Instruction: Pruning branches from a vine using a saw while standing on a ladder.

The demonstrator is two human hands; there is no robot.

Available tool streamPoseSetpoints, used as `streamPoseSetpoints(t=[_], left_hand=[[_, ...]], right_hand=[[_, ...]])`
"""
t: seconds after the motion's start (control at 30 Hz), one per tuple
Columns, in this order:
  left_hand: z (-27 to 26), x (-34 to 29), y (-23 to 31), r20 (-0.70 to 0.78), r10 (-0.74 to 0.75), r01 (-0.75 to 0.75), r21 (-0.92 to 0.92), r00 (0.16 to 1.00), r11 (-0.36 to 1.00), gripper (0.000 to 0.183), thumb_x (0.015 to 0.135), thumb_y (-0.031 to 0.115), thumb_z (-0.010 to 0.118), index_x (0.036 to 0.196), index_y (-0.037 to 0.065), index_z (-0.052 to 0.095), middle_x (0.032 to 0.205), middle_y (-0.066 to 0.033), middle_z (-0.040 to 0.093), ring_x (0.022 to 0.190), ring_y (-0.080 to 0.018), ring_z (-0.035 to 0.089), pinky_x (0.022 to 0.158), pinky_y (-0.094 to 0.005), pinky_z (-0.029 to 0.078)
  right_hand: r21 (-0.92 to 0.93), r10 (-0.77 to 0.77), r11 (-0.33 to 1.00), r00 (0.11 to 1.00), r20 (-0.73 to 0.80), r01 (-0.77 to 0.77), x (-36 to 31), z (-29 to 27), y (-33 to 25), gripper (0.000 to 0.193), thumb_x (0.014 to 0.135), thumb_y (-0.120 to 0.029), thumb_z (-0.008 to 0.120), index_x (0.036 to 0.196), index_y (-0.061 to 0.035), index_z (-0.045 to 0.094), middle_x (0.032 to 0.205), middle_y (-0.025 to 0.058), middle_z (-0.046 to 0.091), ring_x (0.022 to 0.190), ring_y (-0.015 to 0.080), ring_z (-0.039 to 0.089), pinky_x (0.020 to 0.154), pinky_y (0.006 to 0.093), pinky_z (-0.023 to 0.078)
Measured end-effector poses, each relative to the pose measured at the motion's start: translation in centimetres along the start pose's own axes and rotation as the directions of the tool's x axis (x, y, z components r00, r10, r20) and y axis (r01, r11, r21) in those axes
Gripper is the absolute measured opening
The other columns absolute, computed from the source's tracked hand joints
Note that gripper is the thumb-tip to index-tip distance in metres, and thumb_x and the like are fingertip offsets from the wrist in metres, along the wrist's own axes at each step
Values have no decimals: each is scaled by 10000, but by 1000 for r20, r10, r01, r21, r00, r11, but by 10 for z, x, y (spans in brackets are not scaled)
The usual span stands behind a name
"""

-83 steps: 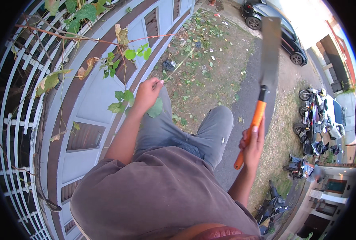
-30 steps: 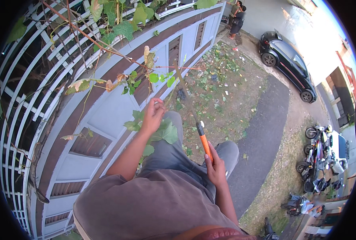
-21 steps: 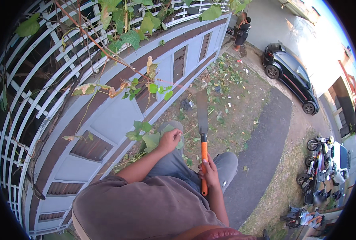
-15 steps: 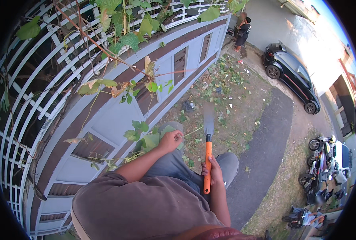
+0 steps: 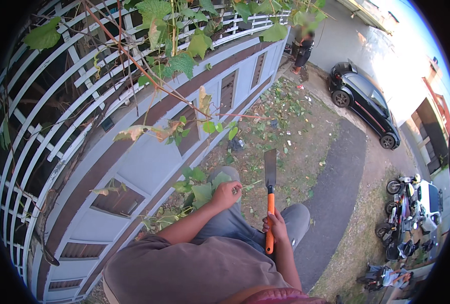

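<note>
My right hand (image 5: 276, 226) is closed around the orange handle of a machete (image 5: 270, 169). Its dark, broad blade points up and away from me, over the ground. My left hand (image 5: 228, 194) is closed, pinching a thin green vine stem (image 5: 253, 184) whose end sticks out to the right, toward the blade but apart from it. Broad vine leaves (image 5: 202, 193) hang beside and behind this hand, over my grey trouser leg. The fingertips' exact hold on the stem is partly hidden.
A white slatted fence (image 5: 58, 121) over a grey-blue wall (image 5: 139, 167) runs along my left, with a leafy vine (image 5: 154, 81) drooping across. Fallen leaves (image 5: 280, 104) litter the ground. Beyond are a black car (image 5: 361, 96), parked motorcycles (image 5: 404, 213) and people (image 5: 302, 50).
Both hands now sit slightly lower and further right in view. The machete blade, blurred before, is sharp and its tip is lower. Less of the stem shows beyond my left hand.
</note>
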State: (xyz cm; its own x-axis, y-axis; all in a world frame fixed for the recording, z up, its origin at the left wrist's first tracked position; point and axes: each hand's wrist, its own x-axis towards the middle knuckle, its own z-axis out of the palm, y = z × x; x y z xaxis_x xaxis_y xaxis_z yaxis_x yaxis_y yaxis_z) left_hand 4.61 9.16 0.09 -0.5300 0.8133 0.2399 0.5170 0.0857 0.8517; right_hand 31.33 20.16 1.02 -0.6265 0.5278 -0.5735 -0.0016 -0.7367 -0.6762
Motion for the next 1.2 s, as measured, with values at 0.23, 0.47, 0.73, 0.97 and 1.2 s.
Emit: streamPoseSetpoints(t=[0.23, 0.47, 0.73, 0.97, 1.2], left_hand=[[-7, -3, -8, 2, 16, -16, -62, 1000, 998, 174, 926, 125, 752, 1063, 20, 727, 968, -159, 765, 908, -327, 757, 801, -421, 593], [-14, -13, -18, 10, 23, -21, -138, 1000, 990, 196, 958, 142, 740, 1107, 16, 725, 1018, -162, 762, 880, -312, 751, 724, -398, 592], [-20, -10, -10, -26, -33, 29, -145, 999, 989, 159, 963, 104, 704, 1098, 22, 724, 1044, -172, 763, 956, -368, 743, 851, -453, 583], [-14, -11, -13, -121, -92, 67, -191, 988, 979, 171, 1000, 80, 689, 1158, 28, 730, 1061, -157, 767, 823, -302, 746, 743, -397, 585], [-11, -2, -22, -115, -209, 164, -318, 971, 934, 246, 1003, 69, 699, 1246, 30, 706, 1027, -113, 756, 742, -187, 690, 698, -352, 551]], right_hand=[[-361, 18, 931, 994, -110, -56, 5, 20, -4, 693, 1114, -182, 586, 1727, -288, 281, 821, 53, 608, 632, 139, 552, 570, 310, 496], [-520, 31, 852, 998, -61, -58, 1, 40, -22, 648, 1136, -168, 522, 1724, -336, 309, 867, 53, 626, 641, 140, 561, 599, 307, 521], [-700, -43, 713, 999, -9, 24, 31, 14, -35, 569, 1104, -113, 548, 1649, -261, 488, 867, 13, 579, 638, 101, 527, 588, 292, 482], [-302, -200, 932, 979, 36, 202, 21, 16, -46, 708, 1092, -98, 560, 1720, -315, 315, 945, 51, 561, 616, 114, 490, 570, 275, 438], [0, -256, 966, 956, -147, 259, 33, -26, -30, 475, 1077, -95, 577, 1524, -165, 433, 914, 69, 580, 623, 134, 523, 557, 275, 460]])
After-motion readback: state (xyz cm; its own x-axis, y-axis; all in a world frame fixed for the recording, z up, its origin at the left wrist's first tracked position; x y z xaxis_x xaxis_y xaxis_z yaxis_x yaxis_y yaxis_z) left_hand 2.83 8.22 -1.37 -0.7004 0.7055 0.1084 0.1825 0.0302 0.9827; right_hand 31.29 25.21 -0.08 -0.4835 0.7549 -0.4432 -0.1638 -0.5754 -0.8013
